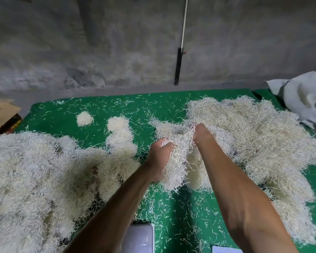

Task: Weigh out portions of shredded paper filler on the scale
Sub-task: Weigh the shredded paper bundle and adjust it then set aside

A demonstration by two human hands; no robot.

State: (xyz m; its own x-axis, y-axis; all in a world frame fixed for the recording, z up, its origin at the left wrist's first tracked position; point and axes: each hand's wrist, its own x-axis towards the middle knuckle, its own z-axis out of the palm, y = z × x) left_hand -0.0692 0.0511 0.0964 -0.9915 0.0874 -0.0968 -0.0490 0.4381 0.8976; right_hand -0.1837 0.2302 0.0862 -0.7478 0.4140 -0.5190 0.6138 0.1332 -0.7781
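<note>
- The left hand (158,157) grips a hanging clump of shredded paper (177,161), fingers curled into its top — the strands trail down toward the green table (186,216).
- The right hand (202,133) is buried in the same clump at its upper right edge, fingers pinched into the strands; the fingertips themselves are hidden by paper.
- The clump joins the big pile (254,136) spread over the table's right side.
- A second broad heap (35,176) covers the left side, with two small separate portions (84,118) (118,123) lying beyond it on the green surface.
- The scale (140,238) — a pale grey platform — sits at the near edge, below the left forearm, bare but for stray strands.
- A cardboard box (0,114) stands off the far-left corner; a white sack (303,95) sits at far right.
</note>
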